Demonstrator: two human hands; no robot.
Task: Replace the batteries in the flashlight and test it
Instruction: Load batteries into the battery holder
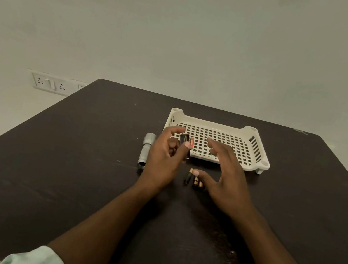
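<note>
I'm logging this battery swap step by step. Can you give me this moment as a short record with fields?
surface: dark brown table
flashlight: silver metal flashlight body, lying on the table, left of the hands
left hand: holds a black battery holder with a red-labelled cell
right hand: open, thumb by the loose batteries
loose batteries: on the table
tray: white perforated plastic tray, nothing visible in it

The flashlight [147,150] is partly hidden behind the left fingers [174,132]; battery [191,144] markings are too blurred to be read.
</note>
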